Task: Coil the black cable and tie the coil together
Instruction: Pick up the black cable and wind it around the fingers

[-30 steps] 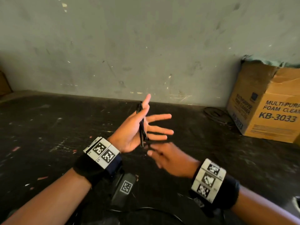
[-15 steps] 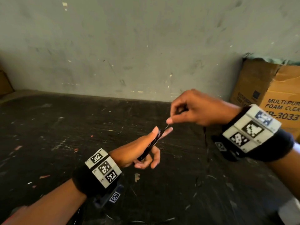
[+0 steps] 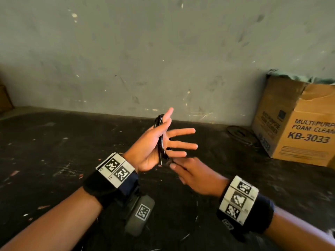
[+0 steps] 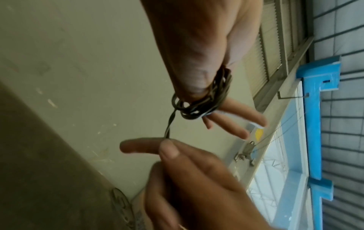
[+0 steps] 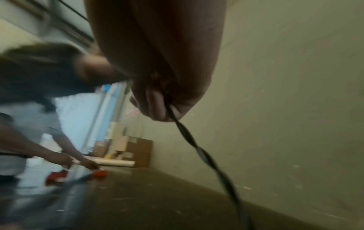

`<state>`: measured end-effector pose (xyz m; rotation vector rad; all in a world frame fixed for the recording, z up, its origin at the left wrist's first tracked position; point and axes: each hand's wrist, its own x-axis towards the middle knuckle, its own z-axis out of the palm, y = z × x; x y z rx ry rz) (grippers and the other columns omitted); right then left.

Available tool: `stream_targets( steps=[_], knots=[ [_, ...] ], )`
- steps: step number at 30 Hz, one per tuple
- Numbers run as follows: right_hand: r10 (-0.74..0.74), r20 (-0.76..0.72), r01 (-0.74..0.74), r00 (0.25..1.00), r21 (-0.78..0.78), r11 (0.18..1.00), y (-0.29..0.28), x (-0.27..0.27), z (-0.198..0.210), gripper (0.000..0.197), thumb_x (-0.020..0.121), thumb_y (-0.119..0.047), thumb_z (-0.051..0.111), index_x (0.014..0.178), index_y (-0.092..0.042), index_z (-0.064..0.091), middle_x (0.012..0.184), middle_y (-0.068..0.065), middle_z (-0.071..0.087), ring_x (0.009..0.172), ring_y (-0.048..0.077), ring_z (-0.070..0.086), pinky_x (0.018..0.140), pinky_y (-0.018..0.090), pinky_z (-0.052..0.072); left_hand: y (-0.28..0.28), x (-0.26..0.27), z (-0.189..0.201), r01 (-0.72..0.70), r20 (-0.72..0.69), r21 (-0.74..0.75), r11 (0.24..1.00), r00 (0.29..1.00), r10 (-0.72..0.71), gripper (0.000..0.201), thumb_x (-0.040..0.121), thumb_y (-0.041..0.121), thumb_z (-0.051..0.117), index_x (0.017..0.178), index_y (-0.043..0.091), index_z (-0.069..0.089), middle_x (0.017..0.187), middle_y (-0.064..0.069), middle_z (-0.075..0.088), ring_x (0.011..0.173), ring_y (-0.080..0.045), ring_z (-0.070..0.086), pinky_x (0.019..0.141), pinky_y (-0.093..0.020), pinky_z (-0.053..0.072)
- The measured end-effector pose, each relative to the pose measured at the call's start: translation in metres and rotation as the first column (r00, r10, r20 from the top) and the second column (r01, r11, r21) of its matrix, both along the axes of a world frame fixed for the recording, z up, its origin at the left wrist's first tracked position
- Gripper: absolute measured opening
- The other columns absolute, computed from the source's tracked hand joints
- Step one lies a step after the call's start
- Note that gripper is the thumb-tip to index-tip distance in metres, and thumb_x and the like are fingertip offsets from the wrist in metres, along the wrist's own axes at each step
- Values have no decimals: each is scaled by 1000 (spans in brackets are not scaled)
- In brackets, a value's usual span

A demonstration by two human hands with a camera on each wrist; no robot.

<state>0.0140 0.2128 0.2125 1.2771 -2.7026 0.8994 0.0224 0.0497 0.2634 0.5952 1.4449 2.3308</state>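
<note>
The black cable [image 3: 160,140] is wound into a small coil looped over my left thumb and lying across the palm. My left hand [image 3: 168,131] is raised above the dark table with its fingers spread straight. In the left wrist view the coil [image 4: 202,101] circles the thumb, and a twisted tail drops from it. My right hand [image 3: 174,164] sits just below the left hand and pinches that tail [image 4: 168,129] between thumb and forefinger. The right wrist view shows the twisted cable [image 5: 197,147] leaving the pinching fingers [image 5: 155,105].
A cardboard box [image 3: 297,124] stands at the back right against the grey wall. A dark ring of wire [image 3: 239,133] lies beside it. The dark, scuffed table [image 3: 54,151] stretches left. In the right wrist view another person [image 5: 29,109] handles red things [image 5: 57,177] at the far end.
My right hand has swung from high on the right down under the left hand, carrying the tail around. My left fingers, curled half a second ago, are spread straight again.
</note>
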Motion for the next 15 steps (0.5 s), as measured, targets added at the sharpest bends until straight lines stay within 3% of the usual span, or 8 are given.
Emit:
stream_targets(
  steps=[4,7,8,9,10,11,13,15],
  knots=[
    [123,100,-140,987,177,974,-18,22,17,27,99,-24,41,90,-5,59,66,-6,53,63,15,57,71,41,52,3,-12,-7,-168,-65,-165,972,985,160,59,97,33,38,145,52,9,130,-16,61,95,-36,71,71,-41,62],
    [143,34,-147,989,250,957,-18,26,35,22,96,-22,47,90,-8,62,82,0,61,84,20,63,81,44,52,2,-15,-18,-256,-195,-395,883,962,192,58,98,33,38,145,52,10,129,-16,60,76,-23,74,56,-28,58],
    [128,12,-127,992,247,961,-16,25,44,18,95,-21,50,89,-11,63,82,-3,63,81,15,64,80,40,53,1,-15,-23,-259,-227,-468,845,959,168,57,98,35,39,144,53,11,128,-19,61,66,-17,71,51,-25,55],
    [129,-5,-124,992,233,964,-12,22,53,15,93,-19,53,87,-14,65,76,-8,63,73,6,62,75,30,53,0,-14,-27,-236,-230,-523,819,964,131,56,97,38,39,144,54,12,124,-22,63,60,-16,69,48,-24,53],
    [139,-24,-130,990,225,966,-7,18,64,13,91,-17,56,84,-16,66,70,-13,62,65,-2,59,68,15,48,-1,-12,-32,-193,-205,-561,805,974,91,55,96,43,38,144,53,13,117,-22,67,55,-18,68,43,-24,52],
    [141,-51,-126,989,227,966,-3,15,76,12,89,-17,60,81,-16,67,63,-17,59,60,-7,56,63,8,41,-4,-9,-36,-141,-169,-591,794,984,49,54,94,50,35,145,48,16,107,-20,70,49,-19,66,38,-23,49],
    [97,-81,-77,992,222,972,7,6,98,10,85,-21,67,78,-14,69,54,-21,57,54,-8,52,55,7,35,-7,-4,-42,-38,-99,-630,776,995,-31,64,82,72,26,140,44,27,90,-21,72,35,-14,55,30,-17,36],
    [75,-66,-60,995,207,976,15,-3,115,12,82,-24,70,81,-12,71,58,-13,62,50,-1,50,51,12,36,-8,0,-44,46,-60,-635,771,992,-109,69,71,84,21,133,54,26,78,-21,68,30,-8,45,29,-14,28]
  ],
)
